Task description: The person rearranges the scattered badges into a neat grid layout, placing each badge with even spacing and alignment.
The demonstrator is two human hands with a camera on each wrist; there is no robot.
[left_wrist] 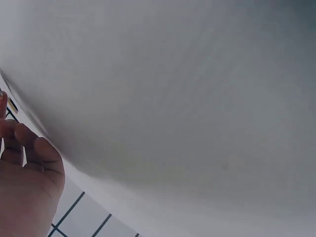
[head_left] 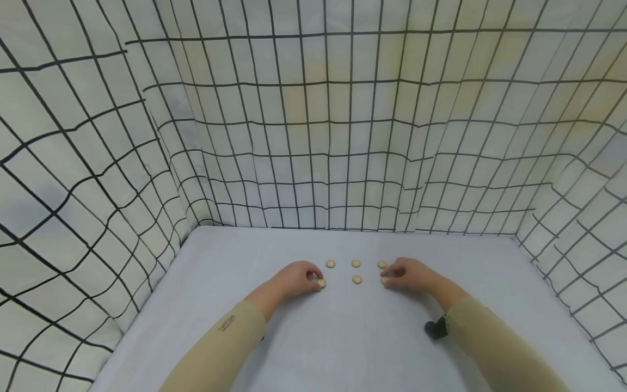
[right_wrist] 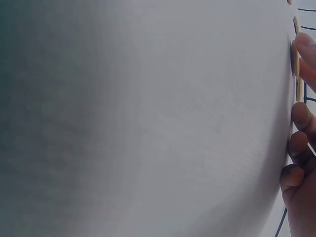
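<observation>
Small round pale wooden discs lie on the white table in two rows. In the head view my left hand (head_left: 297, 279) pinches the front-left disc (head_left: 321, 283) between thumb and forefinger. On the other side my right hand (head_left: 410, 275) holds the front-right disc (head_left: 384, 280) the same way, its thumb and forefinger at the edge. Between the hands is the front-middle disc (head_left: 357, 279). Behind are a left disc (head_left: 330, 263), a middle disc (head_left: 356, 263) and a right disc (head_left: 382, 264). The right wrist view shows a disc (right_wrist: 296, 58) edge-on by the fingers; the left wrist view hides the left disc.
White cloth covers the table (head_left: 313, 343). Walls of white sheet with a dark grid net (head_left: 323, 136) rise behind and at both sides. A small dark device (head_left: 436, 328) sits under the right wrist.
</observation>
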